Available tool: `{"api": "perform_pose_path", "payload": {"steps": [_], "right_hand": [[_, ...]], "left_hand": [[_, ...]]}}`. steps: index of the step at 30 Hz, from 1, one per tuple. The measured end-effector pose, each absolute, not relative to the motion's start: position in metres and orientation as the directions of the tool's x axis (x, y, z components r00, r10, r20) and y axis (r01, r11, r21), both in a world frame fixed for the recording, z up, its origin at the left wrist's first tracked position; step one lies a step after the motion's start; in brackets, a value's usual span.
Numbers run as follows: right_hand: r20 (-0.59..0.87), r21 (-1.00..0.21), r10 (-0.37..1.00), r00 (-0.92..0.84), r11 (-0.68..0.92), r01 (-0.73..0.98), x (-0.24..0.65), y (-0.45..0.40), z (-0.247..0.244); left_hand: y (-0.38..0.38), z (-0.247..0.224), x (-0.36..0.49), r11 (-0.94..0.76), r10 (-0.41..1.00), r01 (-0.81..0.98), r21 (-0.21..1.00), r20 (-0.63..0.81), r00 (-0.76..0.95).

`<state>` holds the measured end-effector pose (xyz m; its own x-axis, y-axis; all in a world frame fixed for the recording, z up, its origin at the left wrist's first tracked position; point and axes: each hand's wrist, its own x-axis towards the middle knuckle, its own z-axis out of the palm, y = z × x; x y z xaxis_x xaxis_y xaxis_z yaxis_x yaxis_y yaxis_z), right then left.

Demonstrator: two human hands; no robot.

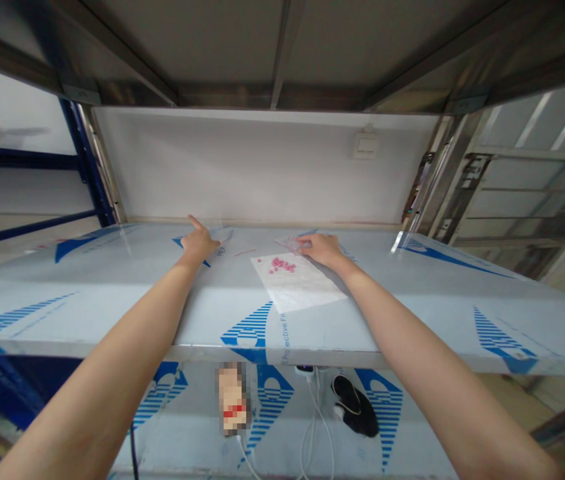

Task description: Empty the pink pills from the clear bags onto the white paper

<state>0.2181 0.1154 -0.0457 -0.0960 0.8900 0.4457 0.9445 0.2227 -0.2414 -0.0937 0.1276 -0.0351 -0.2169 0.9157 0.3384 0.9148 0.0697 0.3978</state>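
Note:
A white sheet (302,287) lies on the film-covered shelf (212,320), with several small pink beads (282,265) near its upper left corner. My right hand (323,249) is at the sheet's upper right, its fingers pinched on a clear plastic bag (288,244) with a pinkish tint. Farther left, my left hand (199,243) hovers at or just above the shelf, index finger stretched out and thumb apart. Something transparent (217,230) shows faintly beside it; whether the hand touches it is unclear. A thin pinkish strip (245,252) rests between the hands.
Overhead is a metal shelf (277,53), and behind stands a white wall with a switch (365,145). On the lower shelf are a pixelated phone-like object (233,400), white cables (312,427) and a black item (357,407). Blue rack posts (85,160) rise at the left.

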Motion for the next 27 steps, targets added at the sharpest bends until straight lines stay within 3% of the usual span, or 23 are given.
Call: {"api": "perform_pose_path", "payload": {"steps": [4,6,14,18,21,23,25,27], "right_hand": [[0.503,-0.253,0.859,-0.098,0.255,0.933,0.219,0.115,-0.045],[0.492,-0.262,0.864,-0.103,0.26,0.93,0.22,0.115,-0.044],[0.467,-0.274,0.876,-0.118,0.27,0.923,0.22,0.113,-0.041],[0.548,-0.251,0.822,-0.154,0.337,0.907,0.221,0.115,-0.04],[0.617,-0.273,0.777,-0.125,0.36,0.892,0.221,0.115,-0.038],[0.654,-0.293,0.754,-0.065,0.332,0.897,0.22,0.114,-0.037],[0.679,-0.298,0.734,-0.013,0.292,0.909,0.219,0.111,-0.034],[0.687,-0.314,0.725,0.041,0.246,0.917,0.217,0.107,-0.032]], "left_hand": [[0.117,-0.037,-0.087,0.176,0.86,0.952,0.25,0.431,-0.272],[0.117,-0.038,-0.084,0.167,0.845,0.953,0.254,0.461,-0.271],[0.13,-0.028,-0.092,0.123,0.874,0.781,0.612,0.307,-0.378],[0.131,-0.029,-0.096,0.169,0.877,0.742,0.648,0.245,-0.414],[0.129,-0.037,-0.096,0.213,0.854,0.798,0.564,0.289,-0.432],[0.129,-0.042,-0.096,0.242,0.833,0.863,0.443,0.362,-0.419],[0.129,-0.045,-0.097,0.232,0.855,0.931,0.282,0.396,-0.333],[0.131,-0.046,-0.098,0.138,0.928,0.983,0.123,0.33,-0.171]]}}
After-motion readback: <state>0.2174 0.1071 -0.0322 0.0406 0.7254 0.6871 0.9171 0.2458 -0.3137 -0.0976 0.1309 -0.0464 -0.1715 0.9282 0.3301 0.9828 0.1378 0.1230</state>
